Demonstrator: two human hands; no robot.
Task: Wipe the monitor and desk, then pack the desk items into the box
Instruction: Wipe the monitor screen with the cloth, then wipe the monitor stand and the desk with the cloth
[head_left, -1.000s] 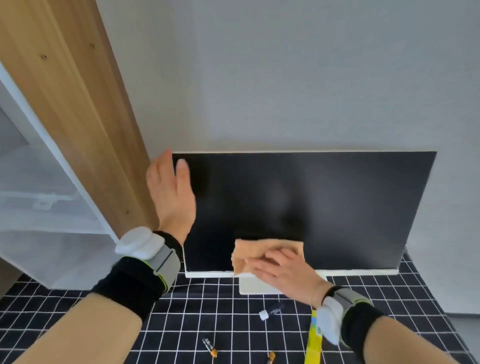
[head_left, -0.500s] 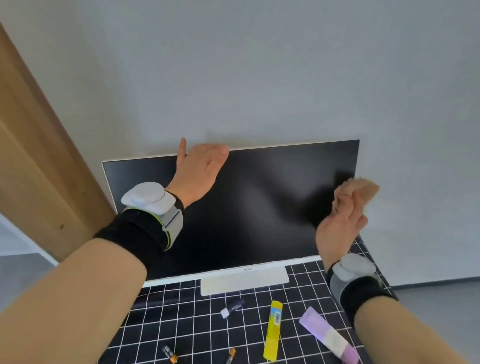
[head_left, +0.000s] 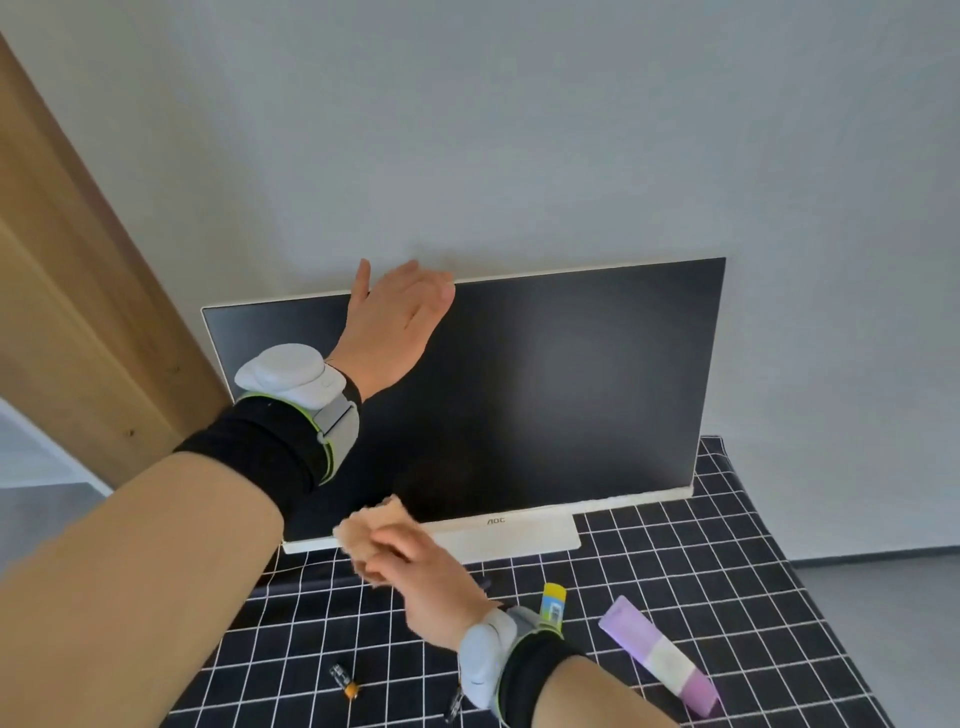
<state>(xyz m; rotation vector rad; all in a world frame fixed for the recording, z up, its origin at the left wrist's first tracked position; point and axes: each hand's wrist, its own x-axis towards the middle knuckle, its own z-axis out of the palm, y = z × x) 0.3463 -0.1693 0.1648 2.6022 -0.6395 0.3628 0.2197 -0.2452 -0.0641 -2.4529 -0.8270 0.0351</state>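
while the left hand (head_left: 396, 317) rests flat over the top edge of the monitor (head_left: 545, 384), fingers spread and nothing gripped, the right hand (head_left: 415, 574) is closed around a bunched tan cloth (head_left: 366, 530) at the lower left part of the screen, just above the white bottom bezel. the cloth sticks out past the knuckles toward the screen; whether it actually touches the glass cannot be told. the monitor has a dark, unlit panel in a thin white frame, and the letters "aoc" (head_left: 495, 520) are readable in the middle of the bottom bezel, above the flat white stand (head_left: 524, 540). it stands at the back of a desk covered in a black cloth with a white grid (head_left: 701, 561), close to a grey wall (head_left: 519, 130), with a wooden panel (head_left: 78, 291) at the left.

on the gridded cover, near the right wrist, lies a yellow glue stick (head_left: 552, 604) with a blue-and-white label whose print is too small to read. to its right lies a slim purple and white case (head_left: 660, 656), set diagonally. nearer the person, a small battery (head_left: 344, 680) with an orange end lies on the grid, and a second one (head_left: 455, 704) is half hidden beside the right wrist. both wrists wear a grey and white strapped device (head_left: 291, 376) over black bands.
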